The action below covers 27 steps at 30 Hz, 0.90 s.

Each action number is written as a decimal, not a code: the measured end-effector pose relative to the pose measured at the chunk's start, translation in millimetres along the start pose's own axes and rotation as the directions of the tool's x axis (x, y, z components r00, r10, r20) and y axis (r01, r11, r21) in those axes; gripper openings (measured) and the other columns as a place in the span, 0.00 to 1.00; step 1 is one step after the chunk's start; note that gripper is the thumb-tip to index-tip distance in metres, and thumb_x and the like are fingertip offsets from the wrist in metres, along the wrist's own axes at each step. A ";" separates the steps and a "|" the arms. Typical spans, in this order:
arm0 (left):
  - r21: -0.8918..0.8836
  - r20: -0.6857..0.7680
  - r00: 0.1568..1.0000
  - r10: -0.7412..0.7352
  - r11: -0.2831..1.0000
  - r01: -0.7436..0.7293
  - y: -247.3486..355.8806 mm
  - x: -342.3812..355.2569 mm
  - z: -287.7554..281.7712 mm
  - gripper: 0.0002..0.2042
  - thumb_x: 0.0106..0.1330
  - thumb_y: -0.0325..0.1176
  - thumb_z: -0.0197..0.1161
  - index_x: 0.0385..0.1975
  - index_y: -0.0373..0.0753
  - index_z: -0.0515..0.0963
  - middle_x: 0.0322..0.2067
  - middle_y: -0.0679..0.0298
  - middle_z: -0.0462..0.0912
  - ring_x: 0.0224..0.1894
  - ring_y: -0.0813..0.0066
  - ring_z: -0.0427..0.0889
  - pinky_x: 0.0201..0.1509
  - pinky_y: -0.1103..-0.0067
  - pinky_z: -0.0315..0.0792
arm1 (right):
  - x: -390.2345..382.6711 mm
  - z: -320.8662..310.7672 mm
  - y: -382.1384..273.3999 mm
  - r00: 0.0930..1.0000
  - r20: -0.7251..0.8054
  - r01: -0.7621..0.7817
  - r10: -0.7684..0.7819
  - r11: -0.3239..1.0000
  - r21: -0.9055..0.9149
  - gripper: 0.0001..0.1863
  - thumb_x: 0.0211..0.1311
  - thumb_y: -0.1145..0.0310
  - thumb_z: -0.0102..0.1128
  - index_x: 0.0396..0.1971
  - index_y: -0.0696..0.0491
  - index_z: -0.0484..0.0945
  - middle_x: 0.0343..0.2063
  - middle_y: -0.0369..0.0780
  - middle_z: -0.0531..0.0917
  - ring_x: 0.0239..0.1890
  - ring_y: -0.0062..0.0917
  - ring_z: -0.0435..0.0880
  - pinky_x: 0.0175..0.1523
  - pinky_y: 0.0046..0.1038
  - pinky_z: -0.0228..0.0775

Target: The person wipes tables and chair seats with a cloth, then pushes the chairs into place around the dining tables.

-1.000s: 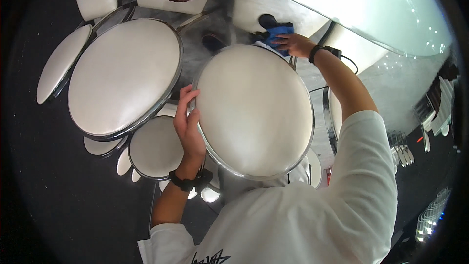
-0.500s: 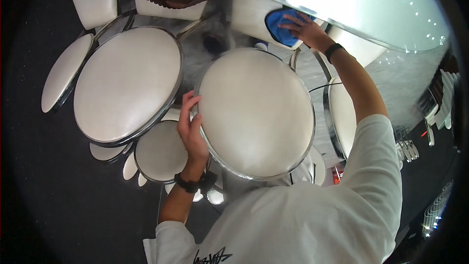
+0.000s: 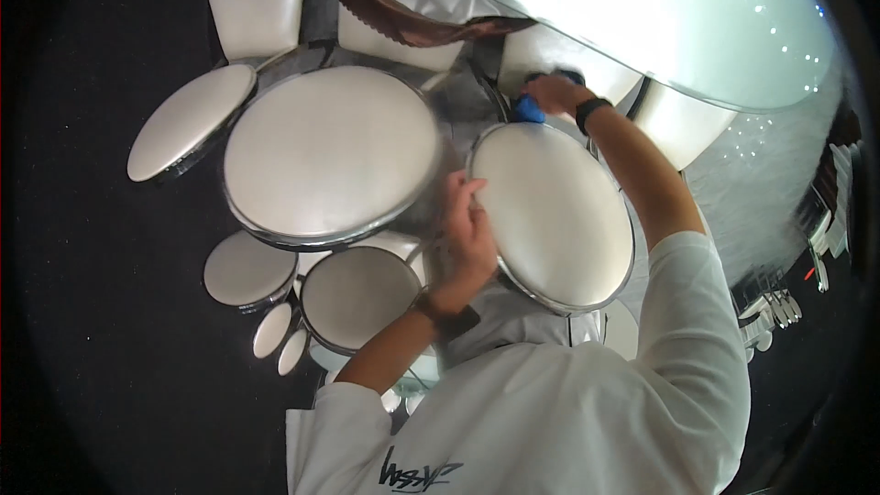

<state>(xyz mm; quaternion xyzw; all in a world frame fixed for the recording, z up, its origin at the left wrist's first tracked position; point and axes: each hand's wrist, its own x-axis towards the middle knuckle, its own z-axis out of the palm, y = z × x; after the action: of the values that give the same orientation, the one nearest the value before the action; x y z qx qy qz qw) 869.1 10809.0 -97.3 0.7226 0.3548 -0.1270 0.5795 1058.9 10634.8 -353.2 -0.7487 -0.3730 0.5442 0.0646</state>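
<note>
My left hand (image 3: pixel 470 236) is curled on the left rim of an oval chair back (image 3: pixel 555 215), which is cream padded with a chrome edge. Some of its fingers are hidden behind that rim. At the top of the same chair back, my right hand (image 3: pixel 553 93) is closed on a blue cloth (image 3: pixel 529 110). The cloth is bunched under the fingers and appears to touch the chair's upper rim. Motion blurs the right hand slightly.
A glass-topped table (image 3: pixel 632 9) spans the upper right above my right hand. Left of my hands stands a larger oval-backed chair (image 3: pixel 332 151), with more cream chairs behind and below it. A brown scalloped cloth (image 3: pixel 412 23) hangs under the table edge. Dark carpet (image 3: pixel 101 312) lies left.
My right hand has drawn the blue cloth from the chair under the table edge down to the top of the nearer chair back. That chair back appears turned and narrower, and the view has shifted.
</note>
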 end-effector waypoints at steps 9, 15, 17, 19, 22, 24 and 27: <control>0.160 0.372 0.902 0.217 0.943 -0.293 35.9 22.2 -69.0 0.17 0.63 0.27 0.63 0.53 0.34 0.76 0.49 0.48 0.83 0.55 0.47 0.79 0.61 0.59 0.70 | -110.7 -17.2 -117.2 0.953 -0.285 -0.040 0.106 0.973 0.229 0.18 0.62 0.71 0.56 0.51 0.50 0.84 0.39 0.55 0.87 0.44 0.53 0.86 0.52 0.50 0.78; 0.157 0.194 0.680 0.707 0.662 -0.733 119.0 49.9 -240.3 0.19 0.58 0.30 0.72 0.49 0.38 0.80 0.47 0.55 0.84 0.56 0.51 0.78 0.66 0.57 0.66 | -177.3 -72.5 -217.9 0.937 -0.297 -0.094 0.184 0.951 0.294 0.18 0.59 0.74 0.62 0.50 0.53 0.86 0.37 0.55 0.87 0.41 0.53 0.86 0.49 0.44 0.79; 0.374 0.234 0.695 0.680 0.597 -0.710 117.5 67.2 -284.2 0.23 0.53 0.38 0.78 0.49 0.41 0.82 0.51 0.59 0.83 0.60 0.55 0.77 0.71 0.54 0.59 | -193.6 -86.9 -240.1 0.942 -0.305 -0.055 0.138 0.962 0.266 0.17 0.62 0.75 0.61 0.51 0.56 0.83 0.35 0.51 0.88 0.36 0.45 0.87 0.46 0.38 0.78; 0.594 0.370 0.733 0.571 0.461 -0.660 91.1 71.2 -314.4 0.35 0.44 0.46 0.83 0.55 0.44 0.82 0.59 0.60 0.81 0.66 0.57 0.73 0.77 0.53 0.53 | -206.9 -102.4 -277.7 0.925 -0.333 -0.009 0.181 0.889 0.458 0.16 0.65 0.75 0.59 0.52 0.57 0.82 0.34 0.47 0.87 0.36 0.37 0.85 0.47 0.35 0.77; 0.651 0.428 0.719 0.547 0.365 -0.666 62.2 70.6 -322.8 0.31 0.49 0.39 0.80 0.56 0.42 0.81 0.61 0.58 0.79 0.67 0.55 0.72 0.77 0.53 0.56 | -212.4 -98.3 -309.9 0.894 -0.356 0.100 0.273 0.653 0.751 0.17 0.76 0.67 0.56 0.56 0.61 0.78 0.41 0.40 0.85 0.44 0.21 0.80 0.53 0.27 0.73; 0.682 0.436 0.682 0.588 0.278 -0.676 46.2 83.2 -318.3 0.28 0.52 0.34 0.75 0.57 0.41 0.81 0.62 0.57 0.79 0.67 0.54 0.72 0.76 0.54 0.58 | -205.7 -72.8 -323.6 0.857 -0.429 0.275 0.285 0.450 0.849 0.16 0.77 0.66 0.54 0.56 0.60 0.78 0.40 0.36 0.84 0.42 0.18 0.78 0.51 0.25 0.72; 0.701 0.410 0.654 0.636 0.238 -0.672 34.1 86.8 -310.2 0.24 0.57 0.25 0.68 0.57 0.39 0.81 0.61 0.56 0.79 0.66 0.53 0.74 0.74 0.56 0.62 | -215.2 -54.2 -348.3 0.862 -0.371 0.158 0.346 0.512 0.844 0.15 0.76 0.68 0.55 0.55 0.60 0.78 0.37 0.36 0.82 0.41 0.19 0.75 0.50 0.25 0.71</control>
<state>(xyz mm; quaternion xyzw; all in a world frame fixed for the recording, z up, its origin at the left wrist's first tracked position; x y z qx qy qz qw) 883.2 11125.8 -31.6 0.9778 -0.0906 -0.0351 0.1859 907.8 10764.7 8.6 -0.7510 0.0159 0.4465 0.4861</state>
